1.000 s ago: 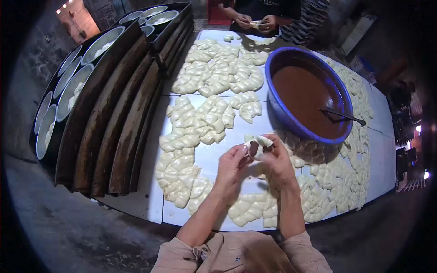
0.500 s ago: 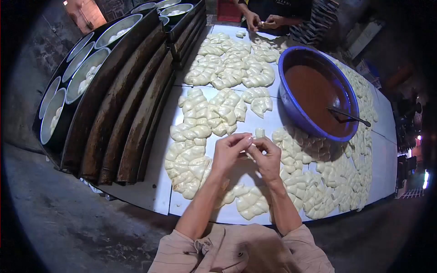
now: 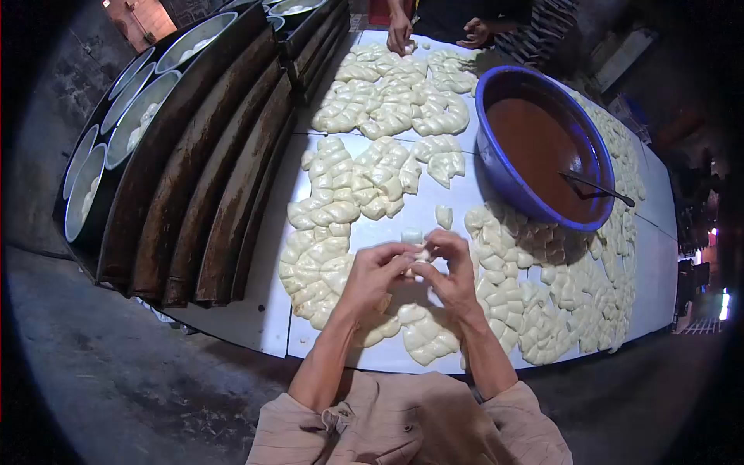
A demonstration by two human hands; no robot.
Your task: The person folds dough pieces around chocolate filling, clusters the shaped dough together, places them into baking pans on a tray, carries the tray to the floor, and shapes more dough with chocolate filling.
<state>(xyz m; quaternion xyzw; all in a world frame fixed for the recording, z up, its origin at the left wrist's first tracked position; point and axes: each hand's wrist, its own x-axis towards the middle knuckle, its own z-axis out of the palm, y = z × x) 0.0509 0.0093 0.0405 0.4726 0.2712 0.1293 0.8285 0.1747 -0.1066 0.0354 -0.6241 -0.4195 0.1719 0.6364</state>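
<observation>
My left hand (image 3: 377, 277) and my right hand (image 3: 452, 273) meet over the table, fingers pinching a small piece of pale dough (image 3: 421, 256) between them. Most of that piece is hidden by the fingers. Just beyond my fingertips lie two loose dough pieces, the farther one a small dough lump (image 3: 443, 216). Glossy pale dough portions (image 3: 318, 260) lie in joined clusters to the left, and another dough cluster (image 3: 426, 335) sits below my wrists. Many more dough portions (image 3: 535, 325) spread out at the right.
A blue basin (image 3: 496, 167) of brown filling (image 3: 535, 147) stands at the right, with a dark-handled utensil (image 3: 597, 187) resting in it. Stacked dark wooden trays (image 3: 209, 170) at left support metal bowls (image 3: 143, 116) holding pale pieces. Across the table, a co-worker's hand (image 3: 400, 32) touches dough.
My hands have come down slightly, and the dough between them shows more. A second loose piece now shows beyond my fingers. The co-worker's hands have moved apart, one reaching down to the table.
</observation>
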